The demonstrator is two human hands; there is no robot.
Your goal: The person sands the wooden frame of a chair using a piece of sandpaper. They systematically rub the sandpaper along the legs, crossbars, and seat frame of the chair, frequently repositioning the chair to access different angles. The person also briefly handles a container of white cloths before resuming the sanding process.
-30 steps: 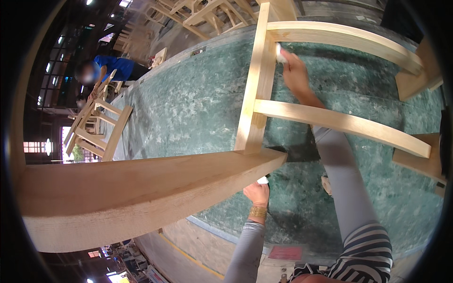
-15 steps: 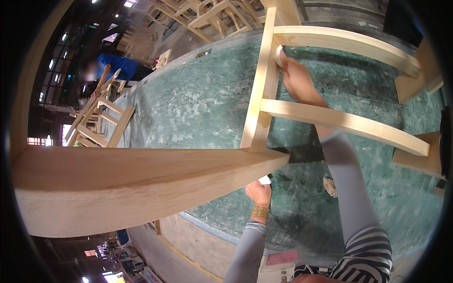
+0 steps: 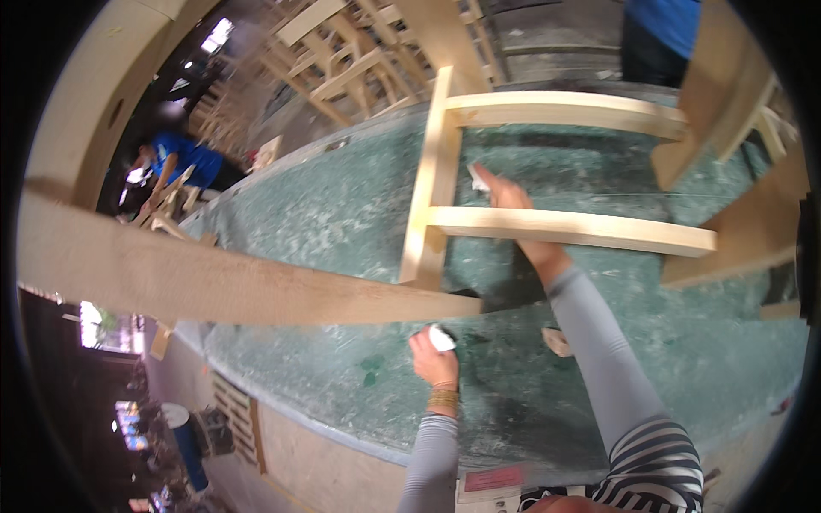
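Note:
A pale bare wood chair frame (image 3: pixel 428 188) lies on the green table. Its long leg (image 3: pixel 256 274) runs out to the left. Two slightly curved rails (image 3: pixel 581 224) extend right from the crosspiece. Between those rails my right hand (image 3: pixel 510 197) reaches under the nearer one, its fingers closed on a white folded pad (image 3: pixel 479 178) just right of the crosspiece. My left hand (image 3: pixel 436 363) is closed around a white rounded pad (image 3: pixel 441 339), just on the near side of the leg's tip. The material of both pads is unclear.
A small tan lump (image 3: pixel 558 342) lies on the scuffed green tabletop (image 3: pixel 368 376) beside my right forearm. A person in blue (image 3: pixel 184 158) bends over wooden parts at the far left; another blue garment (image 3: pixel 667 26) shows at the top right. Stacked wooden frames (image 3: pixel 342 60) stand behind the table.
My right hand has drawn away from the crosspiece, back toward the nearer rail. My left hand now shows apart from the leg. The whole view has tilted, shifting the frame leftward.

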